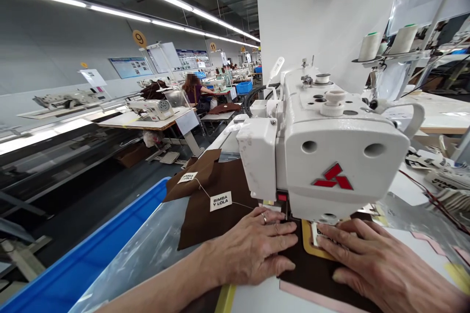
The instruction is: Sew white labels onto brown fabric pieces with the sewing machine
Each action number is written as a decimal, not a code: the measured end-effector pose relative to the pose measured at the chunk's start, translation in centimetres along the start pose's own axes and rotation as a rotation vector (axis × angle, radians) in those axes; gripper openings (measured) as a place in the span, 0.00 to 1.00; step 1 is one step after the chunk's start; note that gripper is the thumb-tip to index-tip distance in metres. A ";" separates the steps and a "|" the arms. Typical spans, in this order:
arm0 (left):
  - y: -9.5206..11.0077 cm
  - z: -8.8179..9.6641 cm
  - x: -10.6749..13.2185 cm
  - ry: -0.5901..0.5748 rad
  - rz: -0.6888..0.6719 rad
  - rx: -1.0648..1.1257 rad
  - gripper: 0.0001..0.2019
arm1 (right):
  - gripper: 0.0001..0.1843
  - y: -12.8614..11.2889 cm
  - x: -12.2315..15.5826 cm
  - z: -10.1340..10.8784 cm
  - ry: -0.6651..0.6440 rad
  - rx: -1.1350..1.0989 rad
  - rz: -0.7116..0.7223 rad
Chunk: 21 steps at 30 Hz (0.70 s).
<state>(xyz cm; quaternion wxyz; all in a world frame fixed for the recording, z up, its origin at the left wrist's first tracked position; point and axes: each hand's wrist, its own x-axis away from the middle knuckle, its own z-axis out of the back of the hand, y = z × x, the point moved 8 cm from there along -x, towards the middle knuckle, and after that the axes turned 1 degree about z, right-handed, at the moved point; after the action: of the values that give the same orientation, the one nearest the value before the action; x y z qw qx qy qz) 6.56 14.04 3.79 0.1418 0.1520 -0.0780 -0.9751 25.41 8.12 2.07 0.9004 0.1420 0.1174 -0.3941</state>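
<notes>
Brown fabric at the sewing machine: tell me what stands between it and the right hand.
Nothing visible does. The right hand lies directly on the dark brown fabric, its fingers beside the white label under the sewing machine head.

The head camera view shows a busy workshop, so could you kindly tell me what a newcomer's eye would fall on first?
The white sewing machine with its red logo dominates the centre right. Below it, the ringed left hand and the right hand lie flat on dark brown fabric. Further left, a white tag reading Bimba y Lola lies on brown fabric, with a blue bin along the lower left.
</notes>
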 end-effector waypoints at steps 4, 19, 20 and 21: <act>0.2 0.0 0.0 0.001 -0.013 -0.003 0.23 | 0.30 -0.1 0.1 0.2 0.024 0.044 0.010; -1.9 0.0 -1.3 -0.021 0.032 -0.024 0.22 | 0.20 1.6 -2.2 1.9 0.076 -0.099 -0.038; -2.0 0.1 -1.4 -0.024 0.035 -0.026 0.22 | 0.19 1.7 -2.2 1.8 0.070 -0.106 -0.043; -2.0 0.1 -1.4 -0.026 0.038 -0.027 0.22 | 0.19 1.8 -2.2 1.7 0.070 -0.112 -0.046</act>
<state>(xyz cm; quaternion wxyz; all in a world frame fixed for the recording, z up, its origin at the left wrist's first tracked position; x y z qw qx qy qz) 7.32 16.35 3.92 0.1612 0.1360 -0.0694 -0.9750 25.45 10.19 4.68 0.8929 0.1025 0.1740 -0.4023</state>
